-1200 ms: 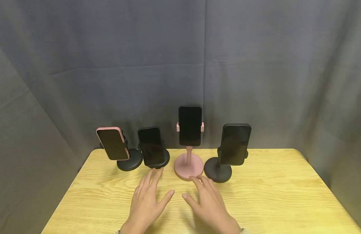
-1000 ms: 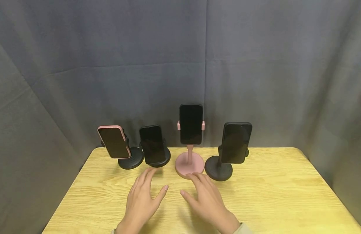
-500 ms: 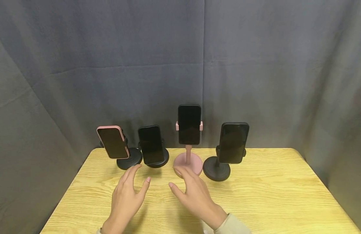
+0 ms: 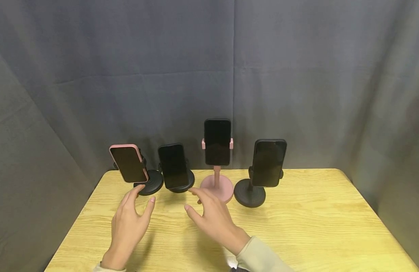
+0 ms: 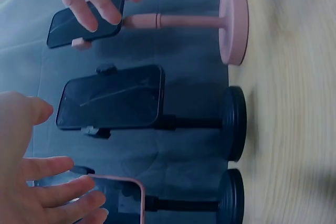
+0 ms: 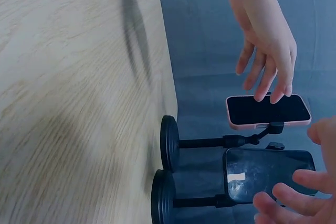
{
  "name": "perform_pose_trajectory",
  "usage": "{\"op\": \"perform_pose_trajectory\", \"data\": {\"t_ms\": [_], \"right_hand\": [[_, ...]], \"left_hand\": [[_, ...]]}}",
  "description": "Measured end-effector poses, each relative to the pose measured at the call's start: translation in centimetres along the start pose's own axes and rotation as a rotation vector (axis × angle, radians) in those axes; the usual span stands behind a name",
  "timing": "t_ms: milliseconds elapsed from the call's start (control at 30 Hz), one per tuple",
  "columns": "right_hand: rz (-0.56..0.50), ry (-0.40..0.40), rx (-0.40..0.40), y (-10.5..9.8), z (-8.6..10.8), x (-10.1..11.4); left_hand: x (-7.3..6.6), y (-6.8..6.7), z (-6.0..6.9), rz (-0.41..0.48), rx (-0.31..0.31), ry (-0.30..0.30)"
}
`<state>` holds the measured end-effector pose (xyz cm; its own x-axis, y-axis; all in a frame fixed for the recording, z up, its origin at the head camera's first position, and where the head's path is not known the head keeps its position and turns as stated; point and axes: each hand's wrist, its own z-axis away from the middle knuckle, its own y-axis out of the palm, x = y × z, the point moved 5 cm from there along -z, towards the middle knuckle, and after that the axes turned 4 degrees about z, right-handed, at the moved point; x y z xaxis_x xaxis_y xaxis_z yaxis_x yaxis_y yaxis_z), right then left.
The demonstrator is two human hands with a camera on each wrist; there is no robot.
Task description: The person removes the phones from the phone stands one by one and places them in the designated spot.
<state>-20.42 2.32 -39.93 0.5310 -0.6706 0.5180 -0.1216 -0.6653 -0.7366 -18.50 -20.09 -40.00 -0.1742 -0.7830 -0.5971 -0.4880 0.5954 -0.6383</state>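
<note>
Head view: I see the pink-edged phone (image 4: 129,163) on its black stand (image 4: 154,183), long axis steep, top leaning left, just beyond the left hand (image 4: 127,223); that and the right hand (image 4: 216,219) are loose-fingered, released.

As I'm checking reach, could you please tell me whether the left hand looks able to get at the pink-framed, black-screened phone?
Probably yes: the left hand holds nothing, and nothing visible blocks its fingers from the pink-framed phone, though the black round-based stand grips it.
</note>
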Motion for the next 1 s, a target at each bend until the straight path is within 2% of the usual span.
{"op": "perform_pose_trajectory", "data": {"t_ms": [200,467,633,1000], "right_hand": [[-0.002,-0.014,0.029,0.4,-0.8,0.7],[-0.027,-0.019,0.059,0.8,-1.8,1.7],[-0.050,-0.015,0.073,1.5,-2.3,2.2],[-0.123,0.008,0.097,3.0,-3.6,3.3]], "left_hand": [[0.6,-1.1,-0.7,-0.002,-0.014,-0.042],[2.1,-2.3,-1.4,0.032,-0.041,-0.115],[2.8,-2.8,-1.9,0.074,-0.066,-0.094],[4.1,-3.9,-3.2,0.097,-0.152,-0.069]]}}
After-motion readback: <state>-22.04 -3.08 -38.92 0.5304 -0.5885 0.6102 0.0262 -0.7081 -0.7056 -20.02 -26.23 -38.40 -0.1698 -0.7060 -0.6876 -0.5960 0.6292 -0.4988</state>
